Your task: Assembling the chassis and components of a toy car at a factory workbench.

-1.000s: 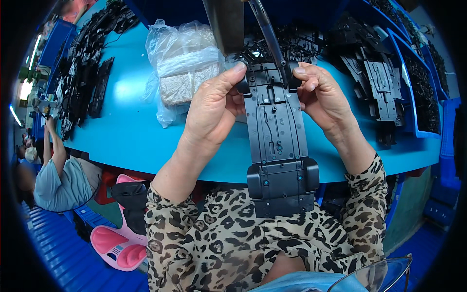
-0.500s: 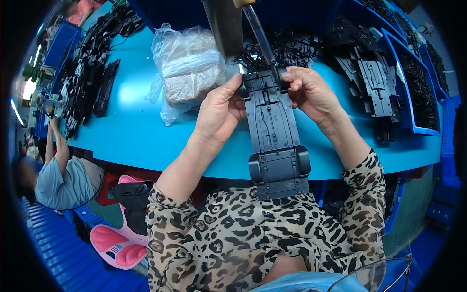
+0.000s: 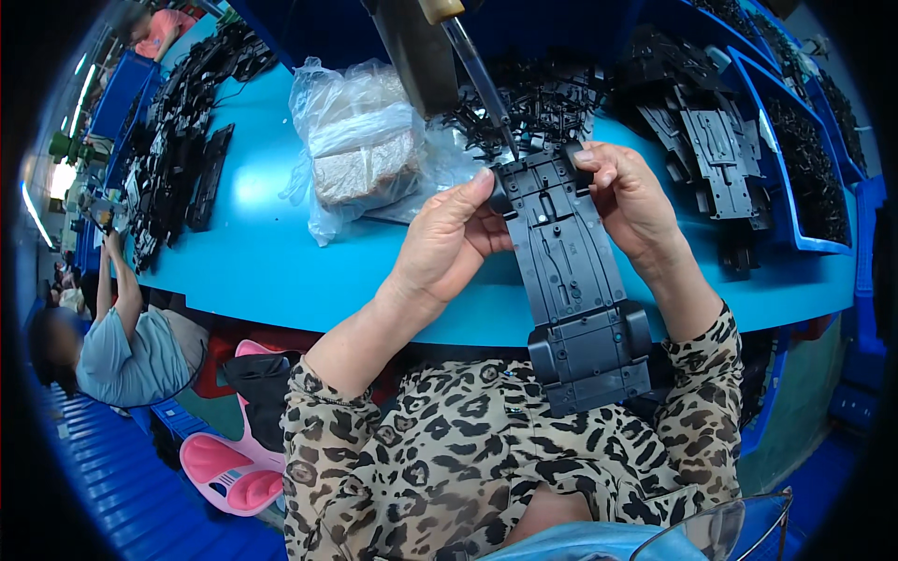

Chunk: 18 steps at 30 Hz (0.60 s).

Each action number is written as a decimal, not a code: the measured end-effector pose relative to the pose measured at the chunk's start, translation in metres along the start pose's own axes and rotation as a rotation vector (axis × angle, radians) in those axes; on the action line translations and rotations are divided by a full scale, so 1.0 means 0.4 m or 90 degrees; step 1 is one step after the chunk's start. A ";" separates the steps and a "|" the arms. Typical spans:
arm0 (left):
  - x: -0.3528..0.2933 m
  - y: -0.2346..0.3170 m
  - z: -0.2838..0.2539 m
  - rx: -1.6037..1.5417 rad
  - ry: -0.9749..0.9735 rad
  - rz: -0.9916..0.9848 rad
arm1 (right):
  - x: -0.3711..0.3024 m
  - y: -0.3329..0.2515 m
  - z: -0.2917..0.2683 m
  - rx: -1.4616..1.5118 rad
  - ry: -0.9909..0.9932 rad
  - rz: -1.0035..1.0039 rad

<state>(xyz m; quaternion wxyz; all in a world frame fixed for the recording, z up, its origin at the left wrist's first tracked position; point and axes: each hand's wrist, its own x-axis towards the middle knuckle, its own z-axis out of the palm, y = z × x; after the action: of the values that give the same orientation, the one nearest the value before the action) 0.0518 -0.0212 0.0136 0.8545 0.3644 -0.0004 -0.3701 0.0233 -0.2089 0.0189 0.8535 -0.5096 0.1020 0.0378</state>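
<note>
A long black plastic toy-car chassis (image 3: 568, 271) is held between my two hands, its far end up by the tool and its near end over my lap. My left hand (image 3: 451, 234) grips the far left corner, thumb on top. My right hand (image 3: 629, 194) pinches the far right corner by the wheel-arch piece. Just beyond the chassis's far edge is the tip of a hanging screwdriver (image 3: 482, 86) with a metal shaft; whether it touches the plastic I cannot tell. Beside the tool hangs a dark grey bracket (image 3: 412, 56).
Left of my hands lies a plastic-wrapped package (image 3: 360, 136). Small black parts (image 3: 538, 98) are heaped behind the tool. More chassis plates (image 3: 716, 159) are stacked at right, near a blue bin (image 3: 800, 178). Black parts (image 3: 173, 140) line the table's left. A co-worker (image 3: 131, 346) sits at left.
Both hands have shifted the chassis to the right and slightly nearer, and it now slants, with its near end further right. The screwdriver and bracket have swung a little left.
</note>
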 end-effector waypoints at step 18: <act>0.011 0.002 0.019 -0.003 -0.024 -0.003 | -0.011 -0.033 0.003 0.036 0.005 0.028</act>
<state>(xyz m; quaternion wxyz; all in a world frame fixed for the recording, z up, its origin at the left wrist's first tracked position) 0.0534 -0.0285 0.0183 0.8546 0.3551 -0.0146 -0.3786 0.0213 -0.2139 0.0319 0.8662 -0.4829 0.1176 0.0515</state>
